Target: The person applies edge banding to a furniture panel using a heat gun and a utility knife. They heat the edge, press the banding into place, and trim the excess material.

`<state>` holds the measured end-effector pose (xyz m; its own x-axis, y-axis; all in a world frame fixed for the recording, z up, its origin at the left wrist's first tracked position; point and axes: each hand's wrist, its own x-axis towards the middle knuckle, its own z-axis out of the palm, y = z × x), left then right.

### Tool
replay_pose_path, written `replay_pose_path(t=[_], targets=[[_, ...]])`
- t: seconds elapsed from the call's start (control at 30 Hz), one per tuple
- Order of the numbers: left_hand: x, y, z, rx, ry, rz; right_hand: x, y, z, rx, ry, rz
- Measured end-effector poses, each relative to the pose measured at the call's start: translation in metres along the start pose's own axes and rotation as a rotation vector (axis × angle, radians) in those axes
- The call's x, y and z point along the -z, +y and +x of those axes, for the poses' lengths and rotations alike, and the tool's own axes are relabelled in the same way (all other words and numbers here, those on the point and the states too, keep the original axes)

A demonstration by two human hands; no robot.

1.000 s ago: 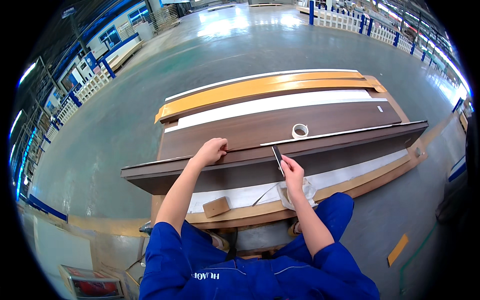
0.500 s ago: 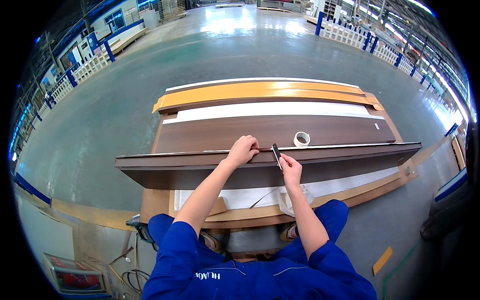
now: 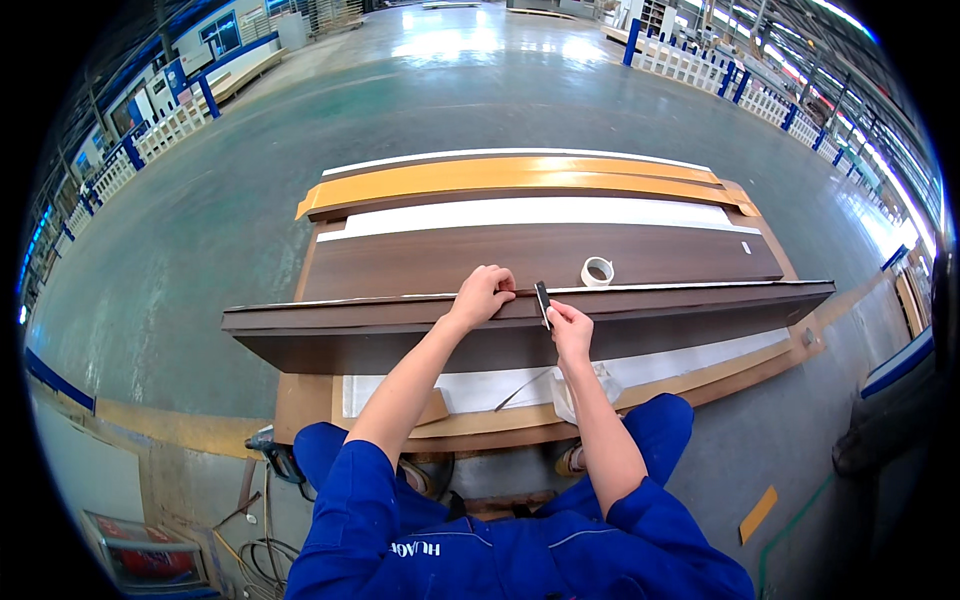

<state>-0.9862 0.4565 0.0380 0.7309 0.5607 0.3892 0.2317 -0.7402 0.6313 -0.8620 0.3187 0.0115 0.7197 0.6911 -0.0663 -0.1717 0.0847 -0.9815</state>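
A long dark-brown panel (image 3: 640,325) stands on edge across the work surface in front of me. My left hand (image 3: 483,294) is closed in a pinch at its upper edge, left of the middle; whatever lies between the fingertips is too small to make out. Just to the right, my right hand (image 3: 570,330) grips a slim black-and-silver utility knife (image 3: 543,300). The knife is tilted, its black end pointing away from me over the panel's top edge. A roll of white tape (image 3: 598,271) rests behind that edge, to the right of the knife.
Behind lie a flat brown panel (image 3: 420,262) and one covered in orange-yellow film (image 3: 500,180). Nearer me are white sheeting (image 3: 690,355), a crumpled clear plastic bag (image 3: 565,400) and a thin dark strip (image 3: 522,391). A power tool (image 3: 278,455) and cables (image 3: 265,560) lie at lower left.
The whole scene has shifted slightly up and left in the view. Both hands keep their places at the panel's edge, and the knife stands a little more upright.
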Motion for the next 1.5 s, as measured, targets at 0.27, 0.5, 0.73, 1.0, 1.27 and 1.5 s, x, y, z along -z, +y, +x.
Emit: replay_pose_path(t=[0.27, 0.5, 0.73, 1.0, 1.27, 1.5], targets=[[0.001, -0.006, 0.001, -0.025, -0.009, -0.022, -0.004, 0.005, 0.004, -0.053, -0.019, 0.031], [0.051, -0.023, -0.012, 0.120, -0.185, 0.025, -0.034, 0.009, -0.009, -0.046, -0.013, -0.010], [0.091, -0.035, -0.025, 0.147, -0.295, 0.140, -0.059, 0.030, -0.014, -0.048, -0.058, 0.008], [0.114, -0.057, -0.033, 0.159, -0.368, 0.161, -0.096, 0.033, -0.033, -0.067, -0.106, -0.012], [0.143, -0.075, -0.052, 0.222, -0.357, 0.142, -0.128, 0.037, -0.049, -0.078, -0.137, -0.007], [0.158, -0.081, -0.060, 0.219, -0.353, 0.162, -0.148, 0.045, -0.052, -0.083, -0.173, -0.046]])
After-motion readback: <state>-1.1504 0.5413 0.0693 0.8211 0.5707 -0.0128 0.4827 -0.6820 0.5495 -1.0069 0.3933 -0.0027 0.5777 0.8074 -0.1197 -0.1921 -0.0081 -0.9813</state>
